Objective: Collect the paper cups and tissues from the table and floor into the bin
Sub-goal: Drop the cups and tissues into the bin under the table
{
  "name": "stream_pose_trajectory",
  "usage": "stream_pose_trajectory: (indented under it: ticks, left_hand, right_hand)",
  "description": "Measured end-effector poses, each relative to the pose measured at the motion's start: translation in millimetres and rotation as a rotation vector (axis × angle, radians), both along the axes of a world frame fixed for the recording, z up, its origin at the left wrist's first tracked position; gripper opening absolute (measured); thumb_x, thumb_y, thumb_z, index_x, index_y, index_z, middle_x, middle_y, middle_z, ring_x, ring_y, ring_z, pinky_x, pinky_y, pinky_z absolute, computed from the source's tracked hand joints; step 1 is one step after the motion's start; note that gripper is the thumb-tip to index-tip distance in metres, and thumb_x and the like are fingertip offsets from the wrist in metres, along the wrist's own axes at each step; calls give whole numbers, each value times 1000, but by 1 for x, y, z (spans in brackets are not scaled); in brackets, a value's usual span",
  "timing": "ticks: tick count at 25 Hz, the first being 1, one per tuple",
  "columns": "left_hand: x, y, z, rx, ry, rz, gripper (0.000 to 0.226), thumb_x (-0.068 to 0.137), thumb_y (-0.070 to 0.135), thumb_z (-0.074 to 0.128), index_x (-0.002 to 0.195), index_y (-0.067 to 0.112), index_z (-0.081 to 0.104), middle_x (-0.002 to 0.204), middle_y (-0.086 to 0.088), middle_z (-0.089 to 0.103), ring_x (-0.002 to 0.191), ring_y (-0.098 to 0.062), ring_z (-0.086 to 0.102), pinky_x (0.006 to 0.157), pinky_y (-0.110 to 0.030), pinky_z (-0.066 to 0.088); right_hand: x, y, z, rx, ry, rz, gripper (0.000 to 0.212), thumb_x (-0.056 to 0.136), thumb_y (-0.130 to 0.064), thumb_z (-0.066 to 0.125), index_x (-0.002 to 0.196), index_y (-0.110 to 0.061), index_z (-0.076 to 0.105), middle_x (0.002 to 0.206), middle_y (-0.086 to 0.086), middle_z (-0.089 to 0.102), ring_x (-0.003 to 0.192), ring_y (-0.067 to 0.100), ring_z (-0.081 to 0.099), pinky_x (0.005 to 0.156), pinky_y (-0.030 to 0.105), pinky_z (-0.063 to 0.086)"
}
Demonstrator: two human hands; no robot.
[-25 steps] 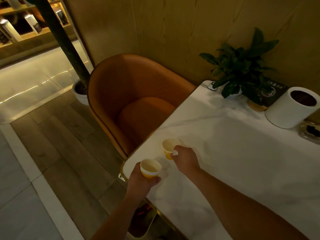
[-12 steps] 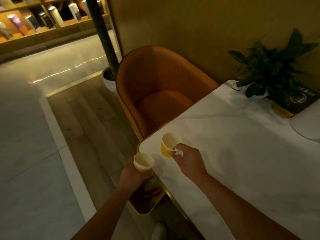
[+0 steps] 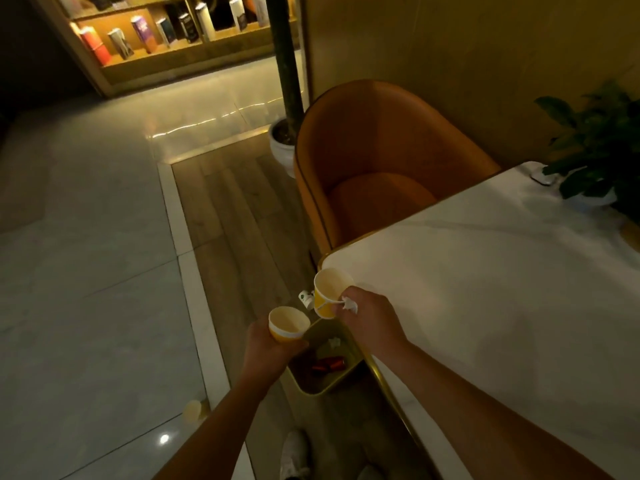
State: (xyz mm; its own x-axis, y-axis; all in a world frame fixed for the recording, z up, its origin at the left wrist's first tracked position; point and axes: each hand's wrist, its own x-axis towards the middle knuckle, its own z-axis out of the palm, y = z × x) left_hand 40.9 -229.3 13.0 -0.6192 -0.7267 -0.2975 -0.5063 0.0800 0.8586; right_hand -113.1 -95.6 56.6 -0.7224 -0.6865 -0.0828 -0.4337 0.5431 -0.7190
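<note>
My left hand (image 3: 268,348) grips a yellow and white paper cup (image 3: 288,323), held upright over the left rim of the bin (image 3: 322,388). My right hand (image 3: 369,317) holds a second yellow paper cup (image 3: 329,296) by its rim, tilted, together with a small white tissue (image 3: 349,304), just off the table corner and above the bin. The yellow bin stands on the floor under the table edge and holds red items and a crumpled tissue (image 3: 334,342). Another paper cup (image 3: 193,409) lies on the tiled floor at lower left.
The white marble table (image 3: 502,289) with a gold edge fills the right. An orange armchair (image 3: 377,168) stands behind it. A potted plant (image 3: 595,147) sits at the table's far end. A pillar with a white pot (image 3: 284,147) and a bookshelf (image 3: 166,32) lie beyond. My shoe (image 3: 294,455) is below.
Both hands with their cups have moved off the table corner to over the bin. My view has swung left and down, bringing the bin and the floor cup into sight.
</note>
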Motion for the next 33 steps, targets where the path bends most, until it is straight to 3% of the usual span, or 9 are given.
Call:
stream_pose_trajectory:
  ticks: [3, 7, 11, 17, 21, 25, 33]
  left_hand:
    - [11, -13, -10, 45, -21, 42, 56, 62, 19, 90, 109, 29, 60, 99, 4, 69, 89, -13, 68, 73, -29, 56]
    - [15, -46, -38, 98, -66, 71, 73, 62, 20, 89, 124, 22, 52, 109, 3, 64, 98, -15, 63, 82, -37, 55]
    - [8, -94, -77, 164, -104, -9, 70, 63, 17, 88, 123, 20, 53, 110, 1, 65, 100, -17, 63, 84, -39, 55]
    - [-7, -151, -152, 223, -190, -192, 66, 64, 18, 88, 120, 22, 54, 105, 8, 64, 99, -15, 62, 78, -32, 51]
    - [-17, -152, -220, 273, -272, -247, 59, 62, 8, 87, 105, 30, 53, 94, 15, 62, 89, -8, 61, 68, -23, 49]
    - [-32, -138, -284, 304, -340, -224, 62, 58, 18, 89, 109, 27, 56, 99, 5, 66, 93, -17, 64, 80, -42, 58]
    - [-44, -110, -373, 209, -480, -240, 69, 59, 33, 84, 120, 23, 53, 110, 1, 67, 100, -23, 66, 82, -46, 59]
  right_hand:
    - [10, -13, -10, 47, -21, 38, 17, 90, -32, 61, 90, -15, 62, 81, -6, 60, 75, 9, 55, 55, 10, 32]
    - [22, -40, -43, 112, -60, 17, 20, 89, -32, 61, 82, -14, 59, 78, -1, 63, 72, 14, 58, 56, 20, 38]
    - [36, -74, -85, 223, -114, -57, 20, 91, -32, 57, 86, -13, 59, 81, 2, 62, 74, 17, 59, 55, 20, 37]
    - [51, -113, -173, 388, -297, -267, 25, 91, -33, 57, 103, -11, 61, 108, 10, 68, 102, 27, 63, 81, 34, 53]
    - [46, -123, -243, 474, -381, -366, 30, 92, -30, 57, 115, -10, 59, 122, 12, 64, 115, 29, 59, 89, 34, 50]
    - [28, -123, -319, 466, -440, -436, 33, 90, -25, 61, 118, -6, 59, 126, 16, 63, 118, 33, 57, 92, 37, 49]
    - [15, -115, -417, 488, -533, -523, 30, 89, -25, 60, 113, -7, 61, 123, 17, 63, 114, 35, 58, 88, 37, 48]
